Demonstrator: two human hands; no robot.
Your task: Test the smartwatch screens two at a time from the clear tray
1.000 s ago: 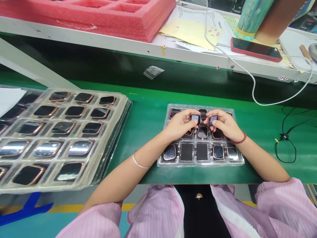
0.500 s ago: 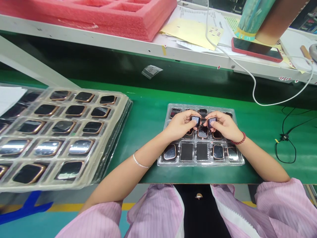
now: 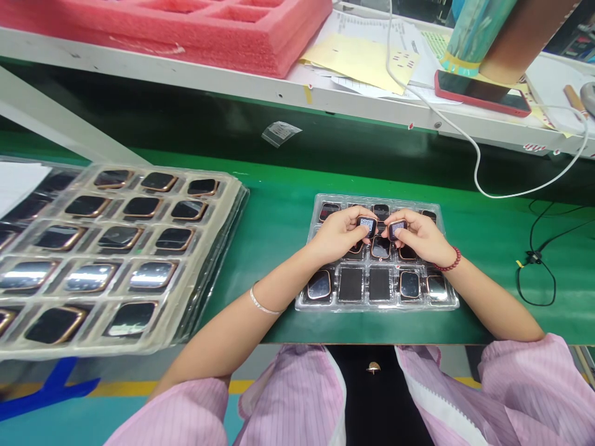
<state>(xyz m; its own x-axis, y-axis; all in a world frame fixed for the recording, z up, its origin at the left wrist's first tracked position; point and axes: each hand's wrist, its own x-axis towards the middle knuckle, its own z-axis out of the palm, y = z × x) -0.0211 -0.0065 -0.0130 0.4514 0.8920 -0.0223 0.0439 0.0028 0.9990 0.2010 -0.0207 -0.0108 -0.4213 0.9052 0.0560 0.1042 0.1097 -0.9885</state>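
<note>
Barely shifted, left hand [image 3: 337,234] and right hand [image 3: 421,235] each pinch a watch face [image 3: 367,225].

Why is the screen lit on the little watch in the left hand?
On: the watch in the left hand shows a bright square code.

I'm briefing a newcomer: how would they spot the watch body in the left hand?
Find the small clear tray on the green belt. Above its far rows, the left hand holds a watch body; it alone shows a pale square code.
</note>
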